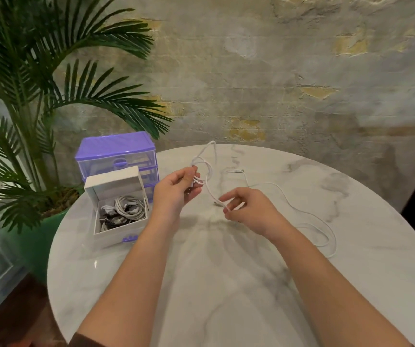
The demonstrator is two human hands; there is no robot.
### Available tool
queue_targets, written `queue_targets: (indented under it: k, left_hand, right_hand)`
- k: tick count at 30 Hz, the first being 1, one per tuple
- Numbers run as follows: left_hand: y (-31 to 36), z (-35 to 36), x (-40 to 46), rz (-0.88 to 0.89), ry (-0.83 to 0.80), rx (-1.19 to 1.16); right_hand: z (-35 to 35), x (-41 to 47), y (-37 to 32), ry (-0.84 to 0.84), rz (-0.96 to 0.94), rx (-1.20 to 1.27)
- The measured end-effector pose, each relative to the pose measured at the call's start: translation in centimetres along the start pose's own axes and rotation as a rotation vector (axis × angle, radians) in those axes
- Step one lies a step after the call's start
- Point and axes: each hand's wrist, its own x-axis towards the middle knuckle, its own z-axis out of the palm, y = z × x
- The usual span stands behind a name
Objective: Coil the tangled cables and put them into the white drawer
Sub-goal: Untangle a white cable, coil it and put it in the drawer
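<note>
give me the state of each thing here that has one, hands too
left hand: gripping loops of the white cable
right hand: pinching the cable near its end
white cable in hand: partly coiled, lifted off the table
second white cable: uncoiled, lying loose on the table
white drawer: pulled out, on the table, holding coiled cables
purple drawer unit: top drawer closed

The left hand (176,189) hides part of the white cable (202,171) coil; the plug type is too small to tell.

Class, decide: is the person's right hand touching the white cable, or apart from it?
Touching. The head view shows the right hand pinching the white cable near its plug end between fingertips.
</note>
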Motion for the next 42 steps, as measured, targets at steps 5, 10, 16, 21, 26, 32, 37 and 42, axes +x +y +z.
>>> queue_targets:
  k: [5, 10, 16, 21, 26, 32, 37, 42]
  left_hand:
    - [0.4, -0.5, 0.5, 0.019, 0.088, -0.162]
    - [1.0, -0.8, 0.7, 0.060, 0.104, -0.254]
    - [0.9, -0.4, 0.6, 0.056, 0.108, -0.301]
    - [0.3, -0.1, 0.5, 0.071, 0.082, -0.178]
    - [-0.1, 0.5, 0.1, 0.078, 0.017, -0.085]
    - [-0.5, 1.5, -0.9, 0.021, -0.182, 0.063]
    - [-0.5, 1.5, -1.1, 0.003, -0.192, 0.060]
    - [-0.2, 0.8, -0.5, 0.066, -0.058, 0.051]
  right_hand:
    - [-0.3, 0.6, 1.5, 0.160, 0.007, -0.341]
    - [-2.0, 0.4, 1.2, 0.411, 0.082, -0.571]
    - [-2.2, 0.1, 0.7, 0.377, 0.042, -0.705]
    - [-0.7, -0.2, 0.4, 0.133, -0.095, -0.607]
    - [0.4, -0.7, -1.1, 0.101, -0.113, -0.338]
    - [0.9, -0.9, -1.8, 0.243, -0.125, 0.144]
    - [1.0, -0.9, -1.8, 0.188, -0.104, 0.176]
    - [1.0, -0.8, -1.6, 0.119, -0.108, 0.011]
